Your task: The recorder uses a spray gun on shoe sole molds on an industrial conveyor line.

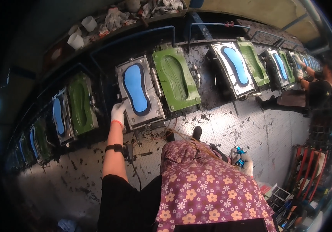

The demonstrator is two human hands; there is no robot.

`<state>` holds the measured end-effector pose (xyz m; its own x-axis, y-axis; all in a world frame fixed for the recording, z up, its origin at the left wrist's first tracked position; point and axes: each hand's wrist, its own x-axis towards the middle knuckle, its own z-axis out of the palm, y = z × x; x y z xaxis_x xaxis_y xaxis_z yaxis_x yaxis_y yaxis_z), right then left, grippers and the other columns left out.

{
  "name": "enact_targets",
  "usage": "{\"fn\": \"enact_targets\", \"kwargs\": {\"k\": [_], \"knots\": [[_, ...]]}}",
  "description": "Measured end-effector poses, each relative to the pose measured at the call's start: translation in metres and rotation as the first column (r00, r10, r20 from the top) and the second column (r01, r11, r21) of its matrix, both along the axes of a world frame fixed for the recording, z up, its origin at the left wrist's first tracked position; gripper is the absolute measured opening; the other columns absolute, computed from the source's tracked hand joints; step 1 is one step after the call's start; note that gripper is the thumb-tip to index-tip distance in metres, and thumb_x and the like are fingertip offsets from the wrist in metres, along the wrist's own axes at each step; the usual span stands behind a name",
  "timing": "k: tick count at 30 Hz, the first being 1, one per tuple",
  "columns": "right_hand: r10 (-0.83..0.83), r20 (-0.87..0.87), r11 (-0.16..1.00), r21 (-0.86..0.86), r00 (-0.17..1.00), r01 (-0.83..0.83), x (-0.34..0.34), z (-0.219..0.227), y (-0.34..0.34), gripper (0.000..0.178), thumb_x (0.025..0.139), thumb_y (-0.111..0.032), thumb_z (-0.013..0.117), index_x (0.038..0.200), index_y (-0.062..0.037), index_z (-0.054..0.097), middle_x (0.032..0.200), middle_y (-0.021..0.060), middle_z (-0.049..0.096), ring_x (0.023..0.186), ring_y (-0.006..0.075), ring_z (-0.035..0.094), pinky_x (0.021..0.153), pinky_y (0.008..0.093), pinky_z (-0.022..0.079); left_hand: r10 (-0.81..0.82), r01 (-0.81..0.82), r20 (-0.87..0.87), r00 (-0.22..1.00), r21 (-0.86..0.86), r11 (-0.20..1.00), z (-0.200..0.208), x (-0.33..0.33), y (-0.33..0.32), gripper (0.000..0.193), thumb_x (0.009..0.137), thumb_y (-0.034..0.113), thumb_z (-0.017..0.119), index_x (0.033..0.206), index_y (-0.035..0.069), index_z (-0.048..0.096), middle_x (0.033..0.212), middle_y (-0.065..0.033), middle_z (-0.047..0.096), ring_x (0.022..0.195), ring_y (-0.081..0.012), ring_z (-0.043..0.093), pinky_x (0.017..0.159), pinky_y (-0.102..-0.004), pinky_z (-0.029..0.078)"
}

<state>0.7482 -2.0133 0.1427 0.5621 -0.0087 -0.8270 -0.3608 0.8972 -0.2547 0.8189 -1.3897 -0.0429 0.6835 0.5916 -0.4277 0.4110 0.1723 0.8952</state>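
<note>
My left hand (118, 113), in a white glove, grips the left edge of an opened shoe-sole mould by its silver metal half (152, 104); some of its fingers are hidden by that edge. In this half lies a blue insole-shaped sole (135, 88) with a dark rim. Hinged to its right is the green half (191, 83), with a sole-shaped hollow. Low at my right side, my right hand (245, 164), also gloved, is closed round a small blue air gun (238, 151), apart from the moulds. A thin yellowish hose (185, 136) runs across my lap.
More opened moulds, one with a blue sole (235, 65), line the curved bench both ways. Blue rails (135, 34) stand behind them. Gloves (115, 19) and white cups (75, 40) sit on the back ledge. A co-worker (316, 89) sits far right, near a red rack (309, 174).
</note>
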Motion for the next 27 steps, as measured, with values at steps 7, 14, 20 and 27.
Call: {"fn": "enact_targets", "kwargs": {"k": [7,14,20,27], "knots": [[0.04,0.026,0.997,-0.066,0.999,-0.038,0.032,0.001,-0.02,0.056,0.096,0.008,0.05,0.15,0.0079,0.036,0.129,0.0283,0.06,0.103,0.0343,0.073,0.071,0.03,0.072,-0.098,0.263,-0.372,0.923,0.424,0.867,-0.007,0.018,0.02,0.026,0.099,0.026,0.074,0.113,0.005,0.074,0.106,-0.0167,0.079,0.099,-0.0301,0.074,0.091,-0.0411,0.055],[0.103,0.037,0.994,-0.048,0.994,-0.101,0.066,-0.01,-0.052,0.054,0.095,0.007,0.052,0.148,0.0092,0.041,0.13,0.0292,0.062,0.101,0.033,0.074,0.069,0.0288,0.071,-0.11,0.286,-0.32,0.941,0.576,0.766,-0.004,0.029,0.017,0.025,0.088,0.022,0.077,0.102,0.004,0.07,0.096,-0.019,0.076,0.096,-0.0384,0.074,0.089,-0.0453,0.056],[0.131,0.042,0.987,-0.099,0.991,-0.126,0.092,-0.01,-0.082,0.058,0.095,0.008,0.055,0.15,0.011,0.036,0.132,0.0309,0.062,0.099,0.0341,0.076,0.071,0.0288,0.072,-0.078,0.337,-0.422,0.903,0.585,0.738,0.006,0.031,0.011,0.024,0.088,0.014,0.074,0.107,-0.001,0.069,0.096,-0.0143,0.073,0.084,-0.0244,0.072,0.078,-0.0379,0.057],[0.08,-0.029,0.972,-0.221,0.996,-0.084,0.125,0.001,-0.101,0.047,0.1,0.003,0.048,0.147,0.0081,0.048,0.125,0.0234,0.064,0.114,0.034,0.07,0.076,0.0305,0.071,0.184,-0.185,0.044,0.982,0.021,0.983,0.055,-0.007,-0.047,0.011,0.093,0.008,0.07,0.103,0.007,0.066,0.086,-0.0024,0.063,0.073,-0.0139,0.057,0.069,-0.0312,0.047]]}}
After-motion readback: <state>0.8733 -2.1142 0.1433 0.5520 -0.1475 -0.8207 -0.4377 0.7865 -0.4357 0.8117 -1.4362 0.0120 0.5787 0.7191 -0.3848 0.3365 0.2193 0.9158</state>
